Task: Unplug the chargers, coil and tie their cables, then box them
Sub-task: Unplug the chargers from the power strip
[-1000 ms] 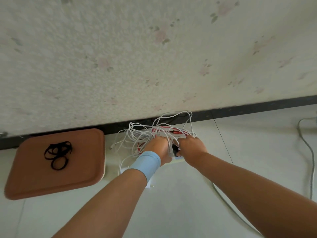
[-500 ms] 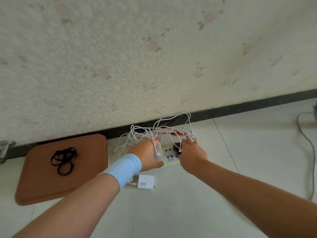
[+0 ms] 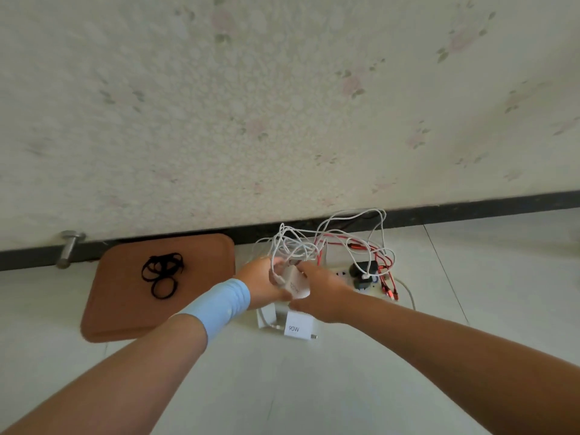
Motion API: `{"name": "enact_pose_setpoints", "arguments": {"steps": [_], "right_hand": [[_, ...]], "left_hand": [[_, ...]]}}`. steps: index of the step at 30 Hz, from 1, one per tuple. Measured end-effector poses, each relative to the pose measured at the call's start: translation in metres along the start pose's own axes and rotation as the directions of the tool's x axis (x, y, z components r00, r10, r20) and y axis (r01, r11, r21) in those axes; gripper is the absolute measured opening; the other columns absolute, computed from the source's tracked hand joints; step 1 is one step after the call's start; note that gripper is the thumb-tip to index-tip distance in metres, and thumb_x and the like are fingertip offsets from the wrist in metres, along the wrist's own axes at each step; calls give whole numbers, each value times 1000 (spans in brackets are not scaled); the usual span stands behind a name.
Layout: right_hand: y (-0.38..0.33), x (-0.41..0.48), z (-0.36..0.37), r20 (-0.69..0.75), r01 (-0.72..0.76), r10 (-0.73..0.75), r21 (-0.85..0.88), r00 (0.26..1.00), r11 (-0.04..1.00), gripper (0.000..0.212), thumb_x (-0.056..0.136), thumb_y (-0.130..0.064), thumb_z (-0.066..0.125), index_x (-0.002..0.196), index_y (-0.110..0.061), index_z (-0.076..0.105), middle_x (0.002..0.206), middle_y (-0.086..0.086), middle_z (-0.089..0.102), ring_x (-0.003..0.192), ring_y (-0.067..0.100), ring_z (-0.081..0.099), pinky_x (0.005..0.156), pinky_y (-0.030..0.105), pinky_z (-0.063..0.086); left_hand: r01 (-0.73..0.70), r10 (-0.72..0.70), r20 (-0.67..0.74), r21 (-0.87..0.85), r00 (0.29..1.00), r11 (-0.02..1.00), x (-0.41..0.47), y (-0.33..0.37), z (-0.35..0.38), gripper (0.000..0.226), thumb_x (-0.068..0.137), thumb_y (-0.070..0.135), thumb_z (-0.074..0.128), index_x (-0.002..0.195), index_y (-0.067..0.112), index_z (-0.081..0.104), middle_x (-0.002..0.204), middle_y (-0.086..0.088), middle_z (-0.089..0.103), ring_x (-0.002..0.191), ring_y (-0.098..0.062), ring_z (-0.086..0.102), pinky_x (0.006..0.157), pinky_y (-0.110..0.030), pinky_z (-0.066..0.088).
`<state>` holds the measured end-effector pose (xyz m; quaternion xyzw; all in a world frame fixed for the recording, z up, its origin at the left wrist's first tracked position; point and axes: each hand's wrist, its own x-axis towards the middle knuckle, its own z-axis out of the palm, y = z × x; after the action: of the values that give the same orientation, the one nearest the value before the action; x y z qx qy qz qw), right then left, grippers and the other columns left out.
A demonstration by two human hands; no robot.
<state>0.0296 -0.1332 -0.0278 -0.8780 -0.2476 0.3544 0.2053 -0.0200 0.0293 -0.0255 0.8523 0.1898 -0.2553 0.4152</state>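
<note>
Progress, left to right: black ties [image 3: 161, 274] unused on brown lid [image 3: 125, 309]; left hand [image 3: 262, 282] and right hand [image 3: 320, 290] fingers grasp one white charger [image 3: 296, 282], cable [image 3: 295, 246] tangled; 90W charger [image 3: 298, 328] loose on floor; black chargers [image 3: 364, 271] apparently plugged in power strip [image 3: 376, 290].

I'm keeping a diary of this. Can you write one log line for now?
left hand: holds white charger | right hand: on charger | black charger: plugged in

Both bare forearms reach forward and meet at the middle. The left hand [image 3: 262, 284], a light blue band on its wrist, and the right hand [image 3: 323, 291] close together, fingers curled around 1 small white block.
</note>
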Motion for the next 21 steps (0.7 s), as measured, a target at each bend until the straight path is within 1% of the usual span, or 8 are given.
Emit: {"name": "enact_pose_setpoints", "arguments": {"steps": [3,6,9,11,13,16,19,21], "right_hand": [[-6,10,19,20,-40,42,-80,999,996,79,83,-36,78,148,-20,37,137,6,54,121,28,57,95,37,51],[-13,22,36,-1,-108,108,-78,994,991,81,77,-33,82,145,-18,41,134,8,51,119,28,56,93,38,52],[-22,33,48,-21,-146,145,-45,989,988,75,79,-25,80,143,-16,43,135,10,50,118,28,58,85,33,53],[-23,38,53,-10,-128,128,-35,992,991,65,84,-21,74,141,-14,45,134,10,52,114,26,59,77,28,47],[-20,42,55,15,-113,113,-15,993,994,59,87,-15,69,141,-16,47,135,9,51,111,26,60,73,26,45],[-9,38,53,50,-77,75,50,996,996,55,90,-6,58,140,-26,50,128,4,60,95,21,61,69,27,50],[7,25,40,26,-97,94,192,995,977,56,90,-1,52,136,-33,59,121,-6,61,90,16,62,71,25,51],[22,14,27,-31,-100,108,186,994,977,38,94,-7,53,123,-27,68,121,-8,65,96,14,63,79,24,52]], "left_hand": [[121,-51,-194,366,980,923,-8,-5,-10,31,81,50,60,98,23,60,96,2,67,87,-19,63,80,-34,54],[56,179,-348,571,920,819,-7,-11,-13,22,90,28,57,107,15,52,111,-3,56,100,-23,56,81,-34,49],[-201,420,-148,707,895,678,-1,-13,-6,25,89,6,54,111,15,50,117,-5,47,104,-25,51,75,-30,37],[-285,411,9,735,912,615,2,-16,3,32,89,6,56,119,15,50,124,-4,46,113,-24,48,80,-30,36],[-240,288,63,733,956,637,7,-23,8,41,89,10,57,128,16,47,132,-4,45,121,-24,45,89,-32,39],[-154,116,102,687,988,710,12,-28,10,49,92,11,52,139,21,42,138,-2,44,122,-26,49,90,-35,42],[-176,149,101,729,984,662,16,-18,8,44,94,21,48,138,24,47,137,-2,48,122,-27,50,92,-38,44],[-212,239,69,733,968,646,20,-6,10,36,95,24,48,130,21,52,133,-2,51,121,-26,50,95,-39,45]]}}
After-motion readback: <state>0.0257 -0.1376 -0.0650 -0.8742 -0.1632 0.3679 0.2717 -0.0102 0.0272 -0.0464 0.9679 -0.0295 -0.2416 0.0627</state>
